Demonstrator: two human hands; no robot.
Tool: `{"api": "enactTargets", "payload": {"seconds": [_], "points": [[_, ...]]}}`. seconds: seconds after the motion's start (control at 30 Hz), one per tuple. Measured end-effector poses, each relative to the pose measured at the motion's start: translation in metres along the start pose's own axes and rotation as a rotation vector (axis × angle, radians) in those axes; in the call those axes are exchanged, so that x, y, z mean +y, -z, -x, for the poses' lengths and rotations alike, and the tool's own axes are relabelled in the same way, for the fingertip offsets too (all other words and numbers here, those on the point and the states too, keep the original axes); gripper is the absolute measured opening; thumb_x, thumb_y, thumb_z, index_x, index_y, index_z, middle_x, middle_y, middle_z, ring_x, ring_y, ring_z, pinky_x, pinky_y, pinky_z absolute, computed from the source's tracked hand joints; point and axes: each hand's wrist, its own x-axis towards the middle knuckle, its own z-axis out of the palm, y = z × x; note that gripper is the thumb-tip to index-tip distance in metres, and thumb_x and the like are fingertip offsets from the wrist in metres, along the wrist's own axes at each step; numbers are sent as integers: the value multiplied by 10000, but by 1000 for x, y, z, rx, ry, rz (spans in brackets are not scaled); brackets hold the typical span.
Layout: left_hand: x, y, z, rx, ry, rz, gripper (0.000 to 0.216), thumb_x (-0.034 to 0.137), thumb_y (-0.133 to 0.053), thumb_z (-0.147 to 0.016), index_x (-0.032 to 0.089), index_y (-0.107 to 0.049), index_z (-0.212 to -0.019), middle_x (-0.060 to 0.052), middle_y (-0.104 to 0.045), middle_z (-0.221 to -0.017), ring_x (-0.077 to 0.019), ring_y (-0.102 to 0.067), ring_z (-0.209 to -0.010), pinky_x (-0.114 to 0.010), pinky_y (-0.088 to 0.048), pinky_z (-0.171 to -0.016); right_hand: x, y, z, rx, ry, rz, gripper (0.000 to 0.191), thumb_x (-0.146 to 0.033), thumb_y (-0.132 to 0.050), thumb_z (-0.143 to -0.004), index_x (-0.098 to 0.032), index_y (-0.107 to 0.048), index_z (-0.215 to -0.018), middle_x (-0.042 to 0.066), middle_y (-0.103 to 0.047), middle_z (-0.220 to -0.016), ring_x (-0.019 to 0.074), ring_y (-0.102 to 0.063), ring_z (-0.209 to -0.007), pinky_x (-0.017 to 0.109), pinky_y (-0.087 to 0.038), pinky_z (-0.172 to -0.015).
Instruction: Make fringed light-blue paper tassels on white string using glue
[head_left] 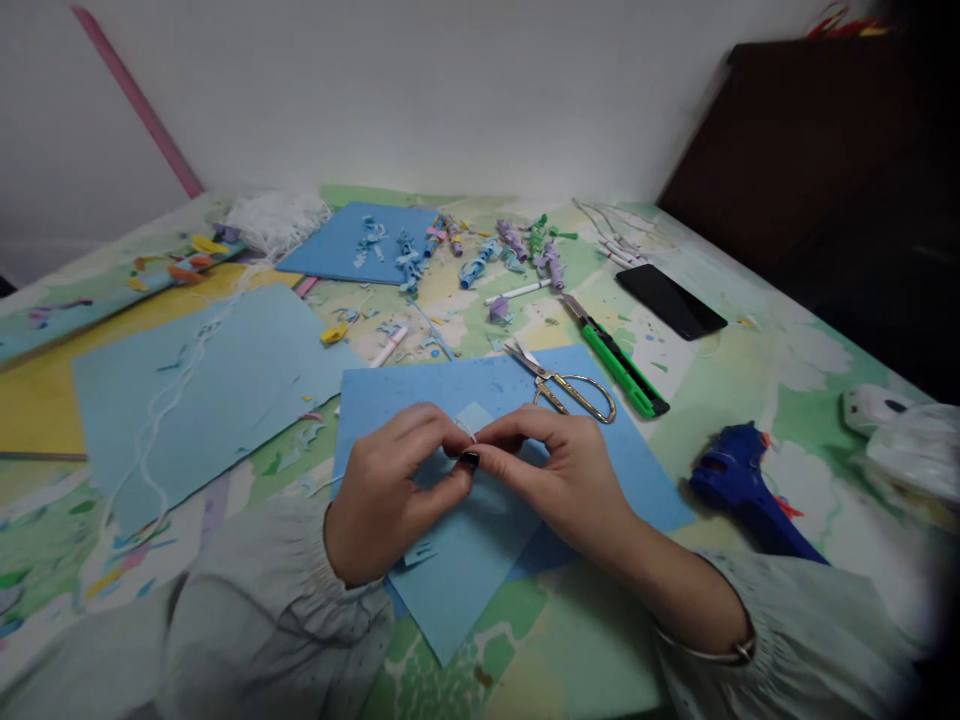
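Note:
Over the blue sheets, my left hand [401, 480] and my right hand [562, 470] meet with fingertips pinched together. A thin white string [466, 430] shows as a small loop between the fingertips; anything else they hold is hidden. A dark spot at the left thumb tip looks like a painted nail. Beneath the hands lies a light blue foam sheet [457, 600], set cornerwise on a darker blue sheet [390, 385]. Small gold-handled scissors [559, 385] rest on the darker sheet, just beyond my right hand. A green utility knife [622, 365] lies to their right.
A blue glue gun [739, 480] and a phone [671, 300] lie to the right. Several curled foam pieces [480, 262] are at the back. A pale blue sheet [217, 380] with white string across it, and a white string heap [274, 222], are left. Foam scraps litter the patterned tablecloth.

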Motion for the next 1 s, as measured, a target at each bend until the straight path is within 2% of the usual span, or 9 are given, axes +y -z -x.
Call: {"api": "enactTargets", "payload": {"seconds": [0.2, 0.4, 0.57, 0.7, 0.77, 0.83, 1.0], "points": [[1, -5, 0, 42, -39, -68, 64, 116, -550, -739, 172, -574, -718, -33, -600, -704, -155, -564, -691, -280, -454, -621, 2, -2, -2, -29, 36, 52, 46, -169, -644, -762, -156, -683, -741, 4, -671, -677, 117, -600, -660, 226, -441, -646], [3, -5, -1, 25, 32, -56, 80, 107, -540, -730, 179, -554, -698, -15, -573, -700, -149, -555, -687, -275, -446, -617, 1, -2, -2, -41, 20, 68, 81, -139, -581, -777, -155, -648, -736, -5, -642, -664, 102, -580, -631, 206, -429, -617], [1, -4, -2, 12, -5, -40, 96, 55, -552, -718, 147, -570, -701, -39, -584, -783, -143, -559, -745, -268, -452, -671, -1, -4, -1, -30, -58, 52, 69, -103, -549, -708, -161, -585, -694, -27, -592, -616, 90, -544, -580, 189, -397, -538], [1, -4, 0, -25, -54, -75, 87, 48, -550, -734, 128, -580, -715, -57, -588, -782, -152, -561, -751, -272, -450, -670, -2, -6, -2, -33, -120, 30, 53, -120, -524, -674, -168, -545, -667, -20, -553, -637, 107, -504, -585, 228, -383, -544], [1, -4, 1, -26, -72, -105, 80, 54, -551, -740, 125, -582, -721, -65, -589, -787, -160, -560, -756, -280, -451, -669, -1, -5, -4, -34, -134, -62, 50, -120, -514, -656, -168, -530, -656, -5, -540, -680, 120, -501, -634, 241, -384, -566], [1, -4, 2, -18, -90, -132, 76, 57, -554, -742, 125, -581, -721, -69, -591, -789, -168, -559, -761, -288, -453, -672, 0, -3, -5, -51, -156, -255, 41, -126, -516, -648, -166, -520, -655, 3, -526, -708, 124, -495, -668, 246, -386, -589], [-1, -2, 1, 4, -107, -199, 84, 61, -546, -754, 125, -579, -710, -70, -593, -785, -176, -562, -764, -305, -460, -689, 1, 5, -7, -126, -288, -812, 39, -136, -501, -659, -167, -512, -680, 12, -573, -683, 97, -459, -553, 241, -332, -528]]}}
